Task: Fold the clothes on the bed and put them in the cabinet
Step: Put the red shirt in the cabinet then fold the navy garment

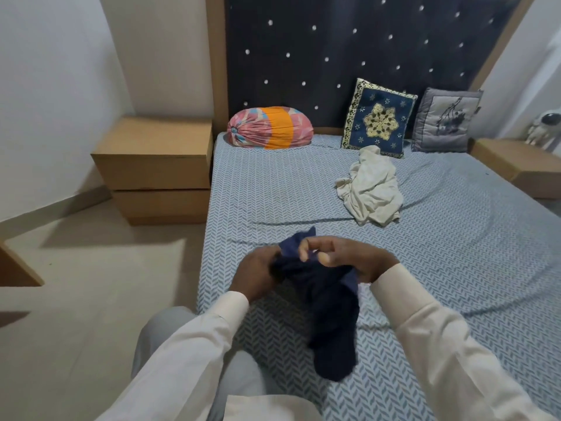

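Note:
A dark navy garment hangs bunched above the near part of the bed. My left hand grips its upper left side. My right hand holds its top edge, fingers curled round the cloth. The garment's lower end droops onto the blue patterned sheet. A crumpled cream-white garment lies loose farther back on the bed, right of centre, apart from both hands.
At the headboard lie a pink and orange bolster, a navy embroidered cushion and a grey cushion. Wooden bedside cabinets stand left and right of the bed. Tiled floor runs along the left.

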